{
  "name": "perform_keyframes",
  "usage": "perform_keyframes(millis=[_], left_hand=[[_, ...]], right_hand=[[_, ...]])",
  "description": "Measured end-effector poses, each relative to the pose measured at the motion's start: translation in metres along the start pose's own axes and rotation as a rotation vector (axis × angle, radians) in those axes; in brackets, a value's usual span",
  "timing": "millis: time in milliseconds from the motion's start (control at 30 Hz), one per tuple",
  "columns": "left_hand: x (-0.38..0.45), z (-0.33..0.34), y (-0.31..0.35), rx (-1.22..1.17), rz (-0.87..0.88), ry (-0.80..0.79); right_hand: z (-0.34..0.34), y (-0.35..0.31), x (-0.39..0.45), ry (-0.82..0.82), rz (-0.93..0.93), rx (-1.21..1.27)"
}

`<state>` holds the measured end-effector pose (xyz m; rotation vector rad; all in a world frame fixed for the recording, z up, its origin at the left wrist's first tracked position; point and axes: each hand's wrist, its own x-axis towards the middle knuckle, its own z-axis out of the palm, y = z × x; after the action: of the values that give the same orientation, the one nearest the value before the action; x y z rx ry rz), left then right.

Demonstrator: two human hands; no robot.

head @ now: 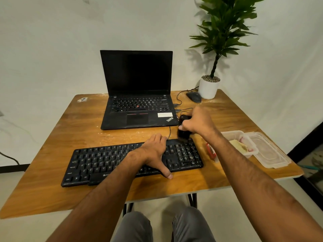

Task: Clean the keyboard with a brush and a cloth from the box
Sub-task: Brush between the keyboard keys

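A black keyboard point(104, 163) lies across the front of the wooden table point(52, 172). My left hand point(153, 151) rests flat on its right-centre keys, thumb hanging over the front edge. My right hand point(197, 123) grips a black brush point(183, 131), blurred, with its bristles at the keyboard's far right corner above the number pad. A clear plastic box point(234, 135) sits to the right of the keyboard and holds a yellowish cloth point(239, 145).
An open black laptop point(138, 95) stands behind the keyboard, cables at its right side. A dark mouse point(194, 96) and a potted plant point(209, 88) occupy the back right corner. The box's clear lid point(269, 152) lies near the right edge. A red-and-white item point(210, 151) lies beside the box.
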<state>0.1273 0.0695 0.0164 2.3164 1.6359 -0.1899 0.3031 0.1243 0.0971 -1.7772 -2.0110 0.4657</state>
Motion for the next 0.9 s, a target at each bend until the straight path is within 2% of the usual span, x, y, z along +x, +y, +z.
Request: perform_keyframes(millis=[100, 200, 233, 333, 400, 500, 533, 633, 700, 800, 900], left_hand=[[0.0, 0.001, -0.001, -0.009, 0.006, 0.004], [0.001, 0.001, -0.001, -0.018, -0.004, 0.002], [0.001, 0.001, -0.002, -0.021, -0.007, -0.001], [0.002, 0.002, -0.002, -0.014, 0.0, 0.004], [0.001, 0.002, -0.002, -0.013, 0.003, 0.003], [0.002, 0.002, -0.002, -0.023, -0.004, 0.011], [0.002, 0.002, -0.002, -0.02, -0.003, 0.011], [0.002, 0.002, -0.003, -0.003, 0.007, 0.013], [0.001, 0.002, -0.002, -0.001, 0.008, 0.014], [0.001, 0.002, -0.001, -0.003, 0.004, 0.025], [0.002, 0.002, -0.002, -0.001, 0.004, 0.018]], right_hand=[[0.005, 0.002, -0.002, -0.099, -0.009, -0.062], [-0.01, 0.006, 0.006, -0.036, 0.032, -0.122], [-0.011, 0.006, 0.007, -0.024, 0.024, -0.1], [-0.002, 0.0, -0.004, -0.13, -0.009, -0.008], [0.004, 0.007, -0.008, -0.09, -0.009, -0.055], [-0.003, 0.012, -0.007, 0.083, 0.025, -0.076], [-0.002, 0.01, -0.009, 0.088, 0.008, -0.068], [0.013, -0.001, -0.024, -0.079, -0.029, -0.014], [0.017, 0.002, -0.024, -0.056, 0.009, -0.026], [0.001, 0.006, -0.017, 0.085, 0.047, -0.06], [0.004, -0.003, -0.025, 0.001, -0.007, -0.023]])
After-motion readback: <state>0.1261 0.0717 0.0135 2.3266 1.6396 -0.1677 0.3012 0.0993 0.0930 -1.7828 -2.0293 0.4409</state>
